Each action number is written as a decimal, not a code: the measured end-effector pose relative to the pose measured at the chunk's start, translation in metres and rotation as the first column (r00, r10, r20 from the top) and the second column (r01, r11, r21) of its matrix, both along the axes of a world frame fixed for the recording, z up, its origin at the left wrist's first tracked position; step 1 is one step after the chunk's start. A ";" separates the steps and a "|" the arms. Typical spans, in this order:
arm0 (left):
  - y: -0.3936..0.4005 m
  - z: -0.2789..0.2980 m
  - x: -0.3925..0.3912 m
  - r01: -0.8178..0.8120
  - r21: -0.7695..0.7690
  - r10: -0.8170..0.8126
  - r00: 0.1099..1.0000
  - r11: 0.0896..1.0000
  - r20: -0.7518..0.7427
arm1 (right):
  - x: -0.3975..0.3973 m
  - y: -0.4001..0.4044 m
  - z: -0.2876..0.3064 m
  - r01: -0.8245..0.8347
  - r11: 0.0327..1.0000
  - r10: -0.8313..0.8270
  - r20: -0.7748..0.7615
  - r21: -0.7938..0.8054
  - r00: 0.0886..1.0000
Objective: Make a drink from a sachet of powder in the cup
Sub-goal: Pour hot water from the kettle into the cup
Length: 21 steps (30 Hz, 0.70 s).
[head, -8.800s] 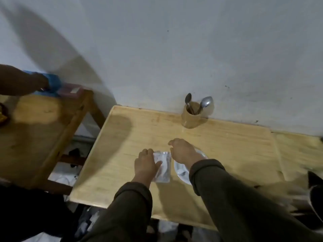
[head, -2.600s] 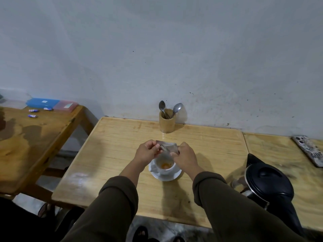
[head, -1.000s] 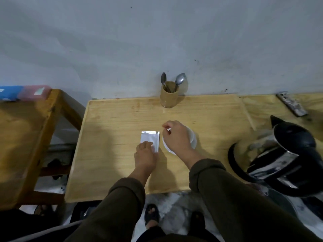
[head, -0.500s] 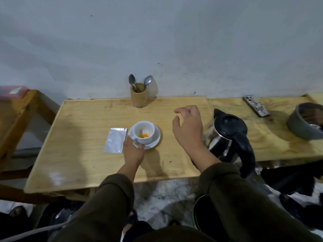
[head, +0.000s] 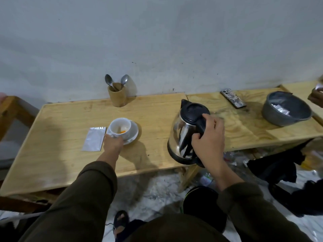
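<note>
Presently: cup [head: 120,127] on saucer [head: 133,132], orange powder inside; emptied sachet [head: 94,139] just left. Left hand [head: 112,143] pinches the saucer rim. Right hand [head: 208,135] wrapped around kettle [head: 183,135] handle. Step: fetching water. Next: lift, pour gently.

Phone [head: 233,100], grey bowl [head: 286,110], perhaps holding packets.

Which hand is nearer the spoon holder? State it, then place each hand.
Left. The left hand holds the saucer edge, in front of the spoon holder. The right hand grips the kettle handle, farther off to the holder's right.
</note>
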<state>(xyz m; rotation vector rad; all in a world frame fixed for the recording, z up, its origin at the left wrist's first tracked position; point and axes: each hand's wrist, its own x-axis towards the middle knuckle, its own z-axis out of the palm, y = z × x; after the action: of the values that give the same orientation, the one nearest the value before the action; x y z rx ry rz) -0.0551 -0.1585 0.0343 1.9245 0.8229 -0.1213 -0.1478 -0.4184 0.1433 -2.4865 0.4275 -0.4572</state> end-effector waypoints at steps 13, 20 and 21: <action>-0.006 0.018 -0.011 0.074 0.025 -0.074 0.997 0.997 0.010 | -0.005 -0.016 0.004 0.127 0.900 -0.064 -0.162 0.418 0.985; 0.000 0.021 -0.016 0.136 0.033 -0.137 0.990 0.990 0.027 | 0.027 -0.002 0.039 -0.153 0.975 0.172 -0.118 0.158 0.978; 0.001 0.021 -0.016 0.138 0.035 -0.139 0.990 0.990 0.024 | 0.034 0.002 0.045 -0.199 0.975 0.211 -0.124 0.102 0.970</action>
<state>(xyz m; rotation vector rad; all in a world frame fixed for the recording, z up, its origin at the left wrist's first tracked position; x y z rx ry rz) -0.0712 -0.1574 0.0558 2.0096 0.6773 -0.1669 -0.1140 -0.4162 0.1880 -2.4504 0.2331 -0.1841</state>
